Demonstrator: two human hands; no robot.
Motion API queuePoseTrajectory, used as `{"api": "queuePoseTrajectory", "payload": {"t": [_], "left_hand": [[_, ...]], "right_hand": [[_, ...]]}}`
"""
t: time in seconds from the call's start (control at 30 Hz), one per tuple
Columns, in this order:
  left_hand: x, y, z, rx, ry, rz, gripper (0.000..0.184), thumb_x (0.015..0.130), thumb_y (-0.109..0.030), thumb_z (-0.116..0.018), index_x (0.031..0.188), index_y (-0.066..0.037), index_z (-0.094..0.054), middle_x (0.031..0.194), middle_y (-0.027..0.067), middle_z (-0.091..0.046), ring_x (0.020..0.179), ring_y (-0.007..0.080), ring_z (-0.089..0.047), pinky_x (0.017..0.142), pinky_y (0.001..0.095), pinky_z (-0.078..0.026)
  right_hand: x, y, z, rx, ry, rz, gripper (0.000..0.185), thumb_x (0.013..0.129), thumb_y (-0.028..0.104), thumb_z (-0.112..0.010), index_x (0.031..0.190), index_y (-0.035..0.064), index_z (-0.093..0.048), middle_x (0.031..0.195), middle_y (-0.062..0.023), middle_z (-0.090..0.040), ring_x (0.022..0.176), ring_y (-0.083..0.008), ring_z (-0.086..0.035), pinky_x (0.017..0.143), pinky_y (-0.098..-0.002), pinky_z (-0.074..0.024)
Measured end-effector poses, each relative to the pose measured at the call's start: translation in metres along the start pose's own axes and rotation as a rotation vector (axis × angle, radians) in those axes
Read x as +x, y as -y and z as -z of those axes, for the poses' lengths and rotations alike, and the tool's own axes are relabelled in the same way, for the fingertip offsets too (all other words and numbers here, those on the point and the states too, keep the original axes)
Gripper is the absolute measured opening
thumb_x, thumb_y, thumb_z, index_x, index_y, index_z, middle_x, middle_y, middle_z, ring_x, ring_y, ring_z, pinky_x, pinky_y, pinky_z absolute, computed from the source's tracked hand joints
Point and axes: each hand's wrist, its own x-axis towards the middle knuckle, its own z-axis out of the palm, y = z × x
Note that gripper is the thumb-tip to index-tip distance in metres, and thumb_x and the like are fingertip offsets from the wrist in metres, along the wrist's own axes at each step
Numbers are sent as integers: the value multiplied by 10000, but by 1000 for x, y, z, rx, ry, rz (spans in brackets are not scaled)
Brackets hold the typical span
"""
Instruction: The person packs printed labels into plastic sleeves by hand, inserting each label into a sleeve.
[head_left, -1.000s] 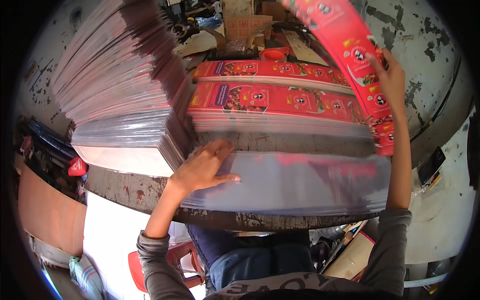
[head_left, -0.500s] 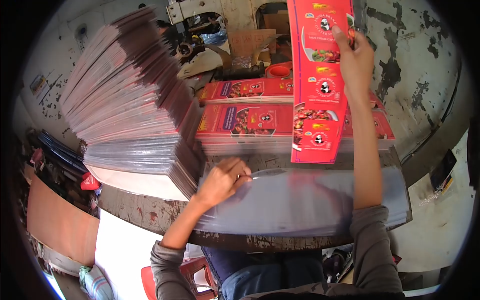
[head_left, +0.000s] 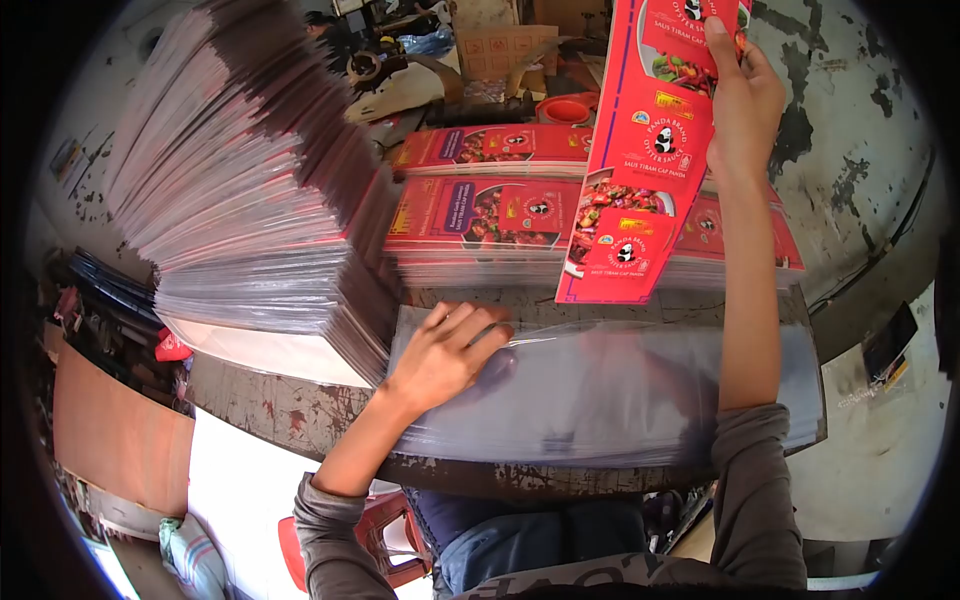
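Note:
My right hand holds up a long red printed card by its upper right edge, thumb on the front. Panda pictures, oyster sauce lettering and food photos cover it. The card slants, with its lower end above the table near the stacked cards. My left hand is at the upper left of a pile of clear plastic sleeves. Its fingers are curled together at the top sleeve's edge, which is slightly raised there. The fingertips are a little blurred.
Two stacks of red cards, a nearer stack and a farther stack, lie behind the sleeves. A tall leaning pile of filled sleeves stands at left on the worn table. A red bowl and cardboard box are farther back.
The red card has tilted, its lower end swinging left and up, while my right hand has moved slightly right. My left hand stays by the sleeve edge, and the view has shifted slightly.

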Motion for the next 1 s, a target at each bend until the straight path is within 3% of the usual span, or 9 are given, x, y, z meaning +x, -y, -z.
{"api": "queuePoseTrajectory", "payload": {"t": [0.17, 0.27, 0.47, 0.67, 0.7, 0.8, 0.87, 0.9, 1.0], "left_hand": [[-8, 1, -5, -39, 45, 22, 248, 684, -48, -621, 920, -92, -555, 775, -2, -572, 720, 184, -584, 689, 307, -446], [-7, -1, -2, -26, 31, 49, 260, 669, -43, -624, 916, -93, -561, 731, -2, -548, 692, 171, -576, 652, 301, -433], [-11, 0, 0, 95, -161, -59, 220, 660, -61, -667, 860, -136, -616, 633, -21, -466, 512, 119, -493, 451, 275, -337], [-12, -1, -1, 160, -192, -177, 303, 596, -101, -629, 896, -150, -629, 619, -28, -461, 503, 109, -492, 429, 256, -321], [-11, -1, -1, 179, -211, -185, 304, 598, -98, -630, 898, -149, -631, 615, -28, -458, 499, 111, -490, 430, 256, -322], [-9, -4, 2, 211, -244, -158, 246, 628, -86, -647, 862, -159, -621, 607, -27, -438, 489, 98, -479, 431, 251, -318], [-9, -4, 5, 240, -256, -121, 208, 665, -82, -664, 842, -176, -609, 603, -36, -423, 482, 82, -470, 428, 241, -316], [-10, -4, 5, 241, -259, -110, 211, 662, -80, -657, 846, -172, -611, 601, -34, -425, 482, 83, -471, 429, 242, -313], [-12, -4, 3, 236, -271, -80, 228, 649, -75, -642, 855, -167, -615, 599, -32, -426, 482, 84, -475, 431, 246, -307]], "right_hand": [[-5, 2, -2, -78, 70, -96, 357, 835, 303, -682, 987, -12, -612, 784, 21, -598, 627, -12, -473, 592, -189, -401], [-18, 10, -13, -69, 323, -99, 368, 849, 286, -664, 1036, -22, -592, 954, -65, -667, 798, -57, -600, 735, -208, -458], [-21, 23, -17, -44, 222, -38, 352, 858, 272, -655, 1043, -21, -595, 960, -73, -667, 802, -55, -597, 741, -207, -460], [-22, 40, -53, 142, 322, 42, 340, 855, 272, -658, 1005, -29, -609, 907, -62, -667, 777, -60, -593, 716, -216, -460], [-32, 50, -65, 50, 361, -33, 307, 899, 250, -596, 1068, -6, -599, 784, -64, -657, 653, -120, -577, 628, -315, -475], [-38, 30, -70, -113, 434, 123, 334, 854, 275, -657, 959, -38, -610, 865, -62, -666, 749, -63, -589, 686, -229, -460], [-49, 25, -64, -289, 546, 180, 390, 804, 337, -674, 912, -33, -615, 732, -161, -632, 658, -257, -624, 624, -352, -462], [-54, 30, -58, -287, 550, 182, 390, 804, 337, -674, 912, -33, -615, 732, -161, -632, 658, -257, -624, 624, -352, -462], [-57, 33, -25, -425, 679, 121, 272, 852, 230, -656, 902, -25, -576, 779, -36, -624, 722, -20, -528, 636, -215, -421]]}}
